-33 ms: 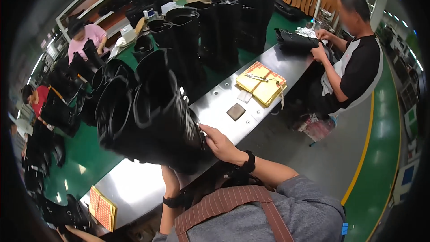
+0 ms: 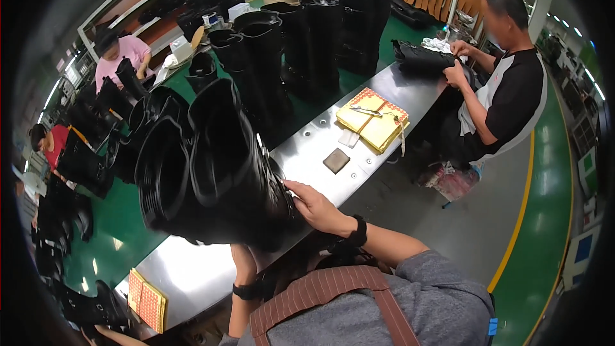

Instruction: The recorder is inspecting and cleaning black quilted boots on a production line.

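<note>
The fingers (image 2: 296,187) of the right hand (image 2: 318,207) lay spread and pressed against the side of a pair of tall black boots (image 2: 214,166), steadying it rather than clenching; the fingers of the left hand could not be seen, hidden under the boots, so their state could not be told, though the left forearm (image 2: 243,275) rose beneath the pair as if bearing it from below. The boots were held tilted just above the near end of the long steel counter (image 2: 307,147), their open shafts turned up and to the left.

Taking that counter as the landmark: along its far side lay a green belt (image 2: 109,230) crowded with more standing black boots (image 2: 301,38). At the counter's far end a seated person in a black and white shirt (image 2: 506,96) worked with both hands on another black boot (image 2: 419,57) lying flat. Beyond the green belt, on the side away from the counter, people in pink (image 2: 125,51) and red (image 2: 54,144) tops handled boots.

On the counter's middle lay a yellow notebook (image 2: 373,122) with a pen on it, and nearer the held boots a small dark square pad (image 2: 336,161). At the counter's near corner lay a red and yellow chequered booklet (image 2: 148,301). Both wrists wore black bands (image 2: 359,232).
</note>
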Action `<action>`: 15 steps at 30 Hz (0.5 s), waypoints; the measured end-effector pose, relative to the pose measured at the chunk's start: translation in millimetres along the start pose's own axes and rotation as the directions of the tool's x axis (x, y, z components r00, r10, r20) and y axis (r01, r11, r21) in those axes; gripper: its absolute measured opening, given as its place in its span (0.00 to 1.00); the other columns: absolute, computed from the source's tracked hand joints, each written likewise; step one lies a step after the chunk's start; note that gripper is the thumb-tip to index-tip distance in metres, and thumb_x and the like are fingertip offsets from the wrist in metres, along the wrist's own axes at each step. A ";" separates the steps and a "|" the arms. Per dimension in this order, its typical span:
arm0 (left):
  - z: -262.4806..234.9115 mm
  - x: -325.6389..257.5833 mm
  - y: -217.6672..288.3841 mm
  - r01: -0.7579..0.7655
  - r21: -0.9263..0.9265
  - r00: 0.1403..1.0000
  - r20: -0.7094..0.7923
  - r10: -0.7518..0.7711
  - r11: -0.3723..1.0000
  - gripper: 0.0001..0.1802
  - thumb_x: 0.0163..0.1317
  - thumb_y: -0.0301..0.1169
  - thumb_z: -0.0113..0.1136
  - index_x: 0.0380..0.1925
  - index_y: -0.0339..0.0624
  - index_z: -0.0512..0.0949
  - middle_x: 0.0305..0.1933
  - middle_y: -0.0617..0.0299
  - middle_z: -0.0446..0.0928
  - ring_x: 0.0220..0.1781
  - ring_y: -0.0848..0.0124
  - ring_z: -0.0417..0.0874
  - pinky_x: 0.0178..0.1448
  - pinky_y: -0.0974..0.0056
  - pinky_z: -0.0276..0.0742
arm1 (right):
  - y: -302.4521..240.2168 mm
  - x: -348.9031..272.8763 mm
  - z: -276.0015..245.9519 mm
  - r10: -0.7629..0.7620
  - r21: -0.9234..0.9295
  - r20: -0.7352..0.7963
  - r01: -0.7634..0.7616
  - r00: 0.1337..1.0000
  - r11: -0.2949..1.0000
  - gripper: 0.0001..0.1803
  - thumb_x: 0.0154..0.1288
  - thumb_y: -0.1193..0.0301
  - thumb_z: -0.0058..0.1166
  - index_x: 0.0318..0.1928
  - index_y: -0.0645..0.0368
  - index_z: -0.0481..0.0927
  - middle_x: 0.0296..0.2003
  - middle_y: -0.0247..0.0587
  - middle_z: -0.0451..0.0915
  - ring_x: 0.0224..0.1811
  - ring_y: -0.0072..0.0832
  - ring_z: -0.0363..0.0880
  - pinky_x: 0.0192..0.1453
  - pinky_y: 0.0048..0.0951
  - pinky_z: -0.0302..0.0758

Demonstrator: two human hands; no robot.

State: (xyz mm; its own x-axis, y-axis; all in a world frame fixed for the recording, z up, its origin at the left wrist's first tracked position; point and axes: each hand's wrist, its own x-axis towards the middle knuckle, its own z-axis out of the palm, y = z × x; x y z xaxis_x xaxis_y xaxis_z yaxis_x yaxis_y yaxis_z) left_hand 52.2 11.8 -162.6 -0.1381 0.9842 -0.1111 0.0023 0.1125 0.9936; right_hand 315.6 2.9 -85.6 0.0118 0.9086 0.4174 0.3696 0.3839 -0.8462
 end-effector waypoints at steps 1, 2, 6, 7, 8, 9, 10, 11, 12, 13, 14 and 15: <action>-1.9 -2.0 -0.3 -0.115 0.162 0.993 0.022 0.113 0.980 0.17 0.76 0.33 0.41 0.48 0.33 0.77 0.44 0.59 0.78 0.44 0.72 0.75 0.49 0.66 0.72 | 0.7 3.3 -9.8 0.038 -0.042 0.046 -0.036 0.998 0.998 0.21 0.68 0.76 0.49 0.61 0.59 0.75 0.56 0.51 0.78 0.59 0.41 0.77 0.65 0.36 0.72; -8.5 -5.1 0.8 -0.227 0.314 0.974 0.061 0.219 0.922 0.15 0.74 0.30 0.42 0.48 0.33 0.77 0.45 0.58 0.79 0.45 0.71 0.76 0.50 0.66 0.72 | 3.6 6.6 -27.0 0.078 -0.086 0.093 -0.070 0.993 0.994 0.18 0.67 0.75 0.50 0.57 0.57 0.78 0.53 0.50 0.81 0.56 0.40 0.80 0.61 0.35 0.74; -18.6 -11.3 3.1 -0.164 0.526 0.986 0.095 0.134 0.834 0.14 0.64 0.18 0.47 0.47 0.29 0.79 0.45 0.51 0.82 0.48 0.64 0.81 0.56 0.61 0.75 | 37.7 40.1 -124.0 0.254 -0.317 -0.241 -0.323 0.937 0.892 0.09 0.65 0.66 0.57 0.40 0.56 0.86 0.32 0.44 0.86 0.35 0.41 0.85 0.41 0.36 0.79; -17.4 -13.8 5.0 -0.164 0.523 0.986 0.079 0.144 0.837 0.15 0.63 0.17 0.48 0.47 0.29 0.79 0.45 0.50 0.83 0.49 0.63 0.82 0.56 0.61 0.75 | 51.9 54.3 -154.4 0.303 -0.344 -0.349 -0.422 0.887 0.839 0.13 0.66 0.63 0.58 0.38 0.60 0.86 0.32 0.47 0.86 0.33 0.37 0.86 0.39 0.35 0.79; -16.8 -13.7 9.5 -0.167 0.485 0.986 0.108 0.130 0.858 0.17 0.61 0.15 0.49 0.49 0.29 0.78 0.47 0.47 0.83 0.50 0.60 0.82 0.57 0.60 0.75 | 66.4 67.9 -183.0 0.239 -0.517 -0.435 -0.458 0.868 0.724 0.14 0.66 0.62 0.58 0.38 0.60 0.86 0.30 0.48 0.85 0.32 0.40 0.86 0.38 0.37 0.79; -13.8 -15.8 14.9 -0.194 0.513 0.981 0.129 0.148 0.836 0.18 0.60 0.15 0.49 0.50 0.29 0.78 0.48 0.47 0.82 0.51 0.59 0.82 0.58 0.60 0.75 | 81.3 82.6 -209.9 0.193 -0.561 -0.462 -0.454 0.866 0.692 0.14 0.66 0.61 0.58 0.38 0.60 0.86 0.29 0.48 0.85 0.32 0.42 0.86 0.38 0.37 0.79; -13.0 -19.1 23.4 -0.212 0.552 0.976 0.154 0.151 0.807 0.18 0.60 0.15 0.50 0.51 0.30 0.78 0.49 0.46 0.82 0.52 0.58 0.82 0.58 0.60 0.75 | 95.7 94.1 -230.5 0.198 -0.584 -0.469 -0.471 0.860 0.661 0.12 0.64 0.64 0.59 0.38 0.60 0.86 0.30 0.48 0.86 0.32 0.41 0.86 0.38 0.36 0.79; -10.8 -23.6 32.7 -0.203 0.585 0.978 0.165 0.130 0.785 0.19 0.60 0.15 0.50 0.51 0.30 0.78 0.50 0.45 0.82 0.52 0.56 0.82 0.59 0.59 0.75 | 110.4 107.7 -245.5 0.233 -0.560 -0.448 -0.474 0.863 0.680 0.11 0.63 0.65 0.60 0.38 0.60 0.86 0.31 0.49 0.86 0.33 0.41 0.86 0.39 0.36 0.79; -9.5 -25.4 43.5 -0.205 0.571 0.973 0.205 0.103 0.795 0.21 0.59 0.15 0.51 0.53 0.30 0.78 0.51 0.43 0.82 0.55 0.53 0.82 0.60 0.57 0.75 | 124.2 120.9 -255.5 0.268 -0.534 -0.425 -0.479 0.864 0.697 0.11 0.62 0.66 0.61 0.38 0.61 0.87 0.31 0.49 0.86 0.34 0.41 0.87 0.40 0.36 0.79; -7.5 -29.9 53.8 -0.237 0.593 0.961 0.257 0.099 0.770 0.21 0.59 0.15 0.51 0.53 0.30 0.78 0.52 0.43 0.81 0.55 0.52 0.82 0.60 0.56 0.74 | 136.4 130.4 -261.3 0.281 -0.501 -0.404 -0.467 0.871 0.728 0.10 0.61 0.67 0.61 0.38 0.61 0.87 0.31 0.49 0.86 0.34 0.41 0.87 0.40 0.36 0.79; -5.3 -33.8 63.5 -0.243 0.629 0.955 0.290 0.068 0.738 0.21 0.59 0.15 0.51 0.53 0.30 0.78 0.52 0.42 0.81 0.56 0.51 0.81 0.61 0.56 0.74 | 147.5 137.4 -264.3 0.291 -0.562 -0.384 -0.472 0.876 0.680 0.09 0.60 0.69 0.62 0.38 0.61 0.87 0.32 0.49 0.86 0.35 0.41 0.87 0.41 0.36 0.79; -1.2 -35.4 71.0 -0.251 0.663 0.947 0.319 0.037 0.705 0.21 0.59 0.15 0.51 0.53 0.30 0.78 0.52 0.42 0.81 0.56 0.51 0.81 0.62 0.55 0.73 | 157.3 144.0 -265.1 0.280 -0.614 -0.364 -0.455 0.888 0.645 0.09 0.59 0.70 0.62 0.38 0.61 0.87 0.32 0.49 0.86 0.35 0.41 0.87 0.42 0.36 0.79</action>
State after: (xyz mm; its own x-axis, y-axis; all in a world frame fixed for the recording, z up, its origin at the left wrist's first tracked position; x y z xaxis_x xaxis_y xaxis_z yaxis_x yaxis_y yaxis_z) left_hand 56.0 -15.2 -88.1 0.1854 0.9799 -0.0744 0.6933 -0.0768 0.7165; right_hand 621.7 150.6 -70.8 0.4522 0.8548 0.2547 0.8037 -0.2666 -0.5320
